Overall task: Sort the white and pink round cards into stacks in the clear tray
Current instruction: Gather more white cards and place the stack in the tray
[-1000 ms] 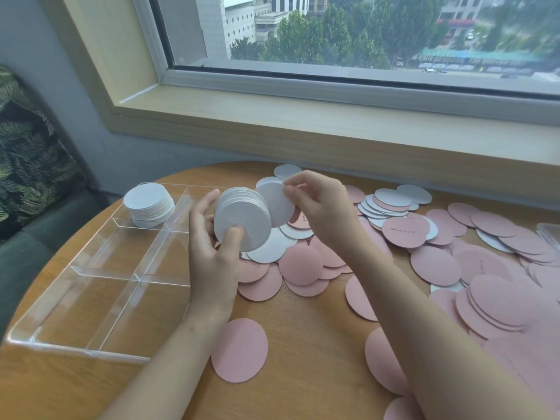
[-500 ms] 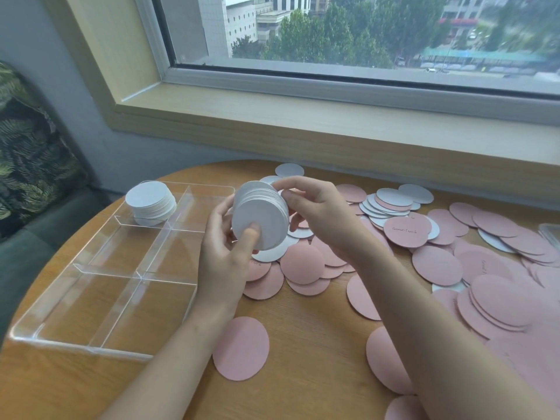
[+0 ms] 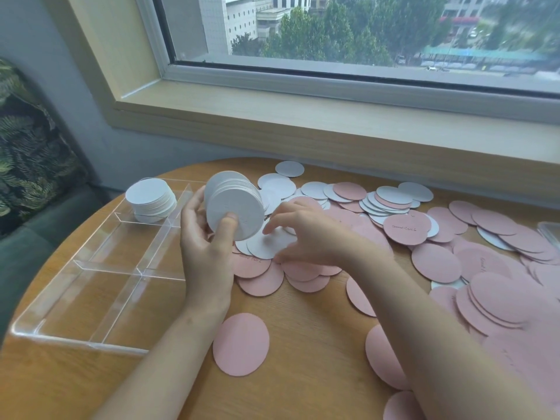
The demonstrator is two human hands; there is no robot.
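While I sit at the round wooden table (image 3: 303, 344), the clear tray (image 3: 75, 331) lies on its left side, and most of its boxes hold nothing. One white stack (image 3: 150, 199) already stands in the far left box. Loose pink cards (image 3: 436, 262) and white cards (image 3: 391, 197) lie all over the table to the right of the tray, some on top of each other.

My left hand (image 3: 206, 250) holds up a thick pile of white cards (image 3: 235, 207) just beside the tray, thumb pressed on the front and fingers curled round the back. My right hand (image 3: 312, 234) reaches down with loose, spread fingers to a white card on the table (image 3: 268, 245); I cannot tell if it has hold of it.

To do this well, I think I should slide that one card free without dragging a pink one along, then lay it flat on my pile. I should keep the edges lined up, so the pile does not slip.
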